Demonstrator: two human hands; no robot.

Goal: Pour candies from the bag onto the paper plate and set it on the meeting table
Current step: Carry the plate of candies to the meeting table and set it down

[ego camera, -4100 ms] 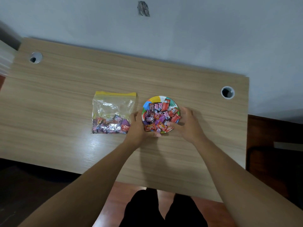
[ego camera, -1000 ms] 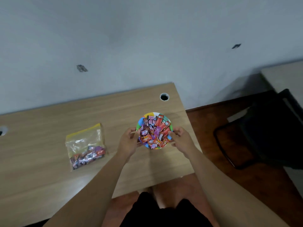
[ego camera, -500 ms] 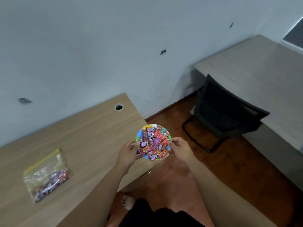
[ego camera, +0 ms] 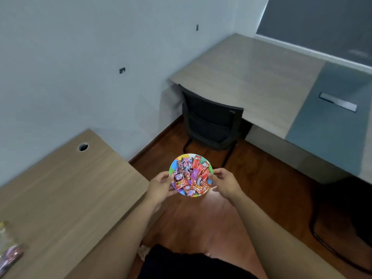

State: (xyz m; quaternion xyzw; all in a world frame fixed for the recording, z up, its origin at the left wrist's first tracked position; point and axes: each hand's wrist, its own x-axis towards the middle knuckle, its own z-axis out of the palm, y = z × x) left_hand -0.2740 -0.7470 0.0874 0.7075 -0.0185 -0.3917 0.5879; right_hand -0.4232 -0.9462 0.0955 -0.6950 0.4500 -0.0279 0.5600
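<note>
I hold a small colourful paper plate (ego camera: 173, 165) in the air over the wooden floor, level and heaped with red and purple wrapped candies (ego camera: 191, 176). My left hand (ego camera: 161, 186) grips its left rim and my right hand (ego camera: 225, 183) grips its right rim. The clear zip bag (ego camera: 9, 250) with a few candies left lies on the small wooden desk (ego camera: 60, 190) at the far lower left, partly cut off by the frame edge. A large pale meeting table (ego camera: 251, 77) stands ahead to the right.
A black chair (ego camera: 211, 121) is tucked under the large table's near corner, straight ahead of the plate. Another dark chair (ego camera: 346, 214) stands at the right edge. A grey wall (ego camera: 80, 57) runs behind the desk. A cable hole (ego camera: 83, 147) marks the desk's corner.
I have lifted the plate off the small desk and turned right. The plate now hangs past the desk's edge, the bag has slid to the frame's left edge, and the large table looms closer.
</note>
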